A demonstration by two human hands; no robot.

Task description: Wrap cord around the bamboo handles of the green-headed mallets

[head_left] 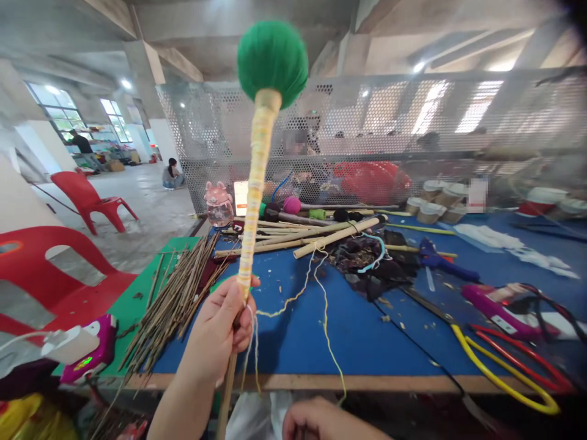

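Inspection: left hand point(219, 333) in closed grip lifts yarn-wrapped bamboo stick with green ball head point(257, 165) above bench's point(321, 333) near edge for checking; right hand point(321, 421) low, grip indiscernible, trimming loose yarn likely next.

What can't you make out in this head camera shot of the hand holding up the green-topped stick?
- Right hand, head view: cut off by the bottom edge; fingers unseen, so open or shut is unclear.
- Stick: its lower end runs off the bottom edge below the left hand.
- Things behind the mesh screen: blurred by the perforations.
- Tubs at the far right of the blue table: too blurred to read.
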